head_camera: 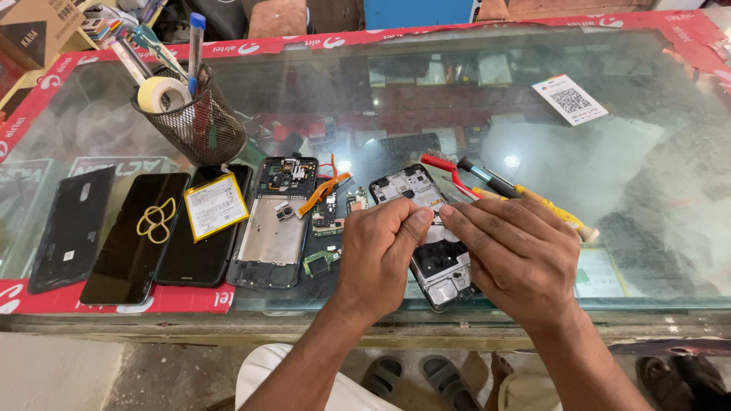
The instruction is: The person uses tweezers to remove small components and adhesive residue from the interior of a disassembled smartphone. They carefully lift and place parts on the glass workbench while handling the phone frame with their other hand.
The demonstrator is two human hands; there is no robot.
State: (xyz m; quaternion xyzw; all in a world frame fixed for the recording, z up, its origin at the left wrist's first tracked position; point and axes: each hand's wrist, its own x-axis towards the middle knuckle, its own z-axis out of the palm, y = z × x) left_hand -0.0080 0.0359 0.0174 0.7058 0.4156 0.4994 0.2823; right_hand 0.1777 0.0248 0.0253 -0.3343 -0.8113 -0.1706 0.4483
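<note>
Both hands (457, 243) pinch the opened phone's (438, 266) frame near the counter's (533, 312) front edge.

I'm seeing the glass counter (594, 152) looking glossy but dusty, smeared with a matt haze. The opened phone (426, 228) under my left hand (377, 255) and right hand (518, 255) is showing bare metal plates and dark plastic. The frame (272, 232) is showing dull grey metal. The black screens (129, 236) are shining smooth. The cup (194, 125) is looking like wire mesh, and the tape (162, 93) papery.
</note>
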